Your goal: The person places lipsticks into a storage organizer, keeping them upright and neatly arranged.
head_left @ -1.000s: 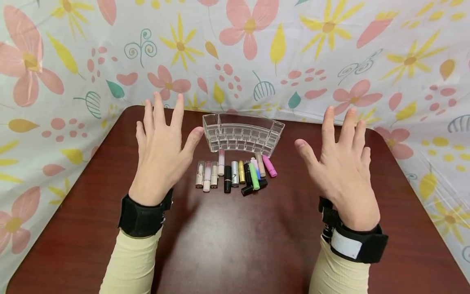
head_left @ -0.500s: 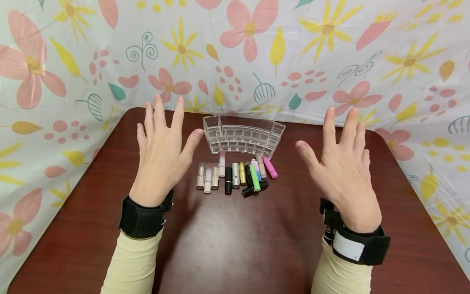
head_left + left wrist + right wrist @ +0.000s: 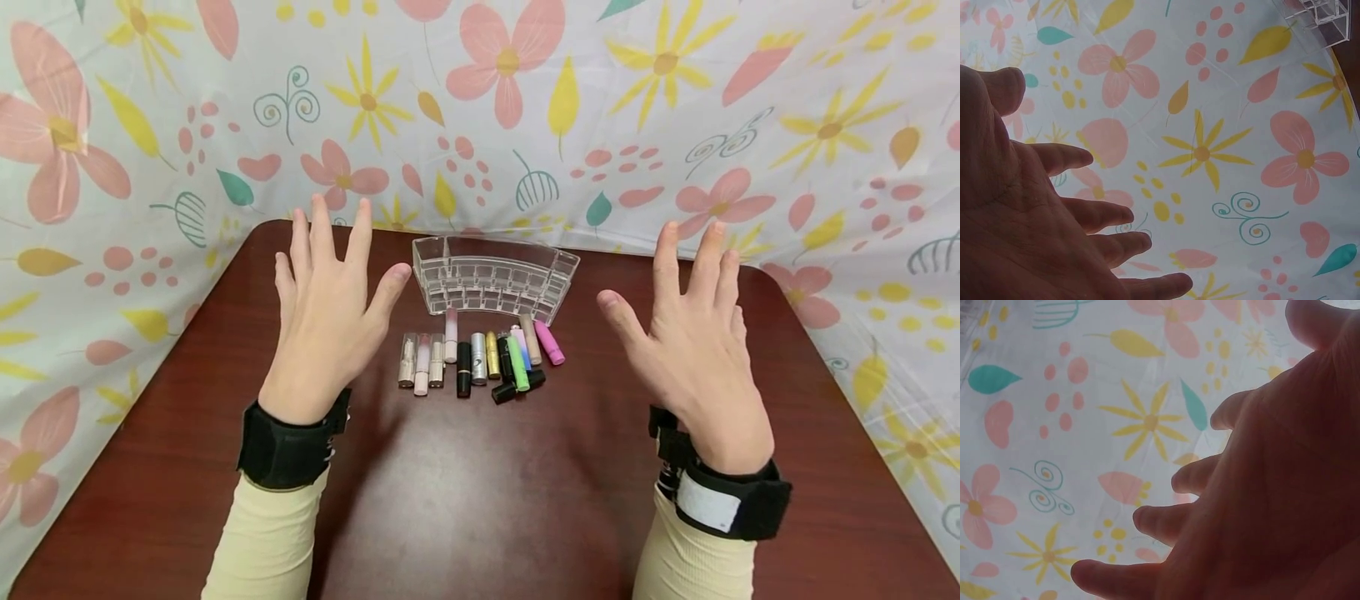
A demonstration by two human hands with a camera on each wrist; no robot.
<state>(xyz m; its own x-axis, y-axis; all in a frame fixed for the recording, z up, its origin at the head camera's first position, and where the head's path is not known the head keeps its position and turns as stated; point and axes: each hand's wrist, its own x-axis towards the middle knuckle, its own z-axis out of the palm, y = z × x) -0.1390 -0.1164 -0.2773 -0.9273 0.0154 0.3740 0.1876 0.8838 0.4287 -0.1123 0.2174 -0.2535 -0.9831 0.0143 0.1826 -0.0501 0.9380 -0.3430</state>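
Curved clear organizer [image 3: 495,275], slim tubes [image 3: 478,358]

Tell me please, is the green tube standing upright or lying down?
Lying down: in the head view, the green tube shows its long side, and its near end crosses over a slanting black tube.

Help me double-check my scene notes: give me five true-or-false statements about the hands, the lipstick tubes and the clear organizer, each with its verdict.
1. In the head view, the clear organizer stands beyond the lipstick tubes. True.
2. The left hand pinches one of the lipstick tubes. False: the left hand holds nothing.
3. The green tube overlaps a crosswise black tube in the head view. True.
4. The magenta tube is leftmost in the group. False: the magenta tube is rightmost.
5. The right hand holds nothing. True.
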